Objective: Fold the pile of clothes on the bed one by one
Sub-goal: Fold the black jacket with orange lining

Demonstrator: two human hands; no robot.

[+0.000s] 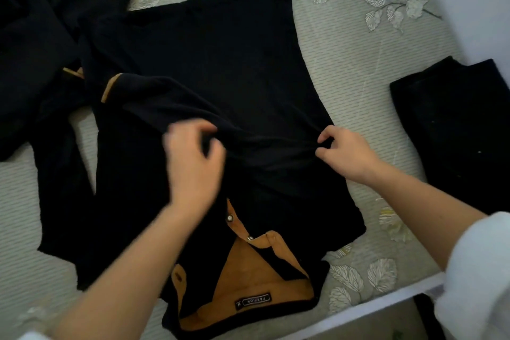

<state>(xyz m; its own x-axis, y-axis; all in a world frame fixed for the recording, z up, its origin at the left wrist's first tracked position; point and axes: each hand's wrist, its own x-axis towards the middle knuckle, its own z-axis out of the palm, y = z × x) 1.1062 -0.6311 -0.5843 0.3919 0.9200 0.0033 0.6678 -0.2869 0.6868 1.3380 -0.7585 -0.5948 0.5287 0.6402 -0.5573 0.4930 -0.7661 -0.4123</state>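
Head view: shirt [220,50] spread on the bed [358,50], gripped at mid-length.
Your right hand [347,152] pinches the shirt's right edge; your left hand [193,163], blurred, curls its fingers round a raised ridge of cloth at the chest. The shirt's long axis runs away from you, collar [248,270] nearest, hem farthest, beyond both grips. It is black with a tan collar, one tan-trimmed sleeve crossed over the front.
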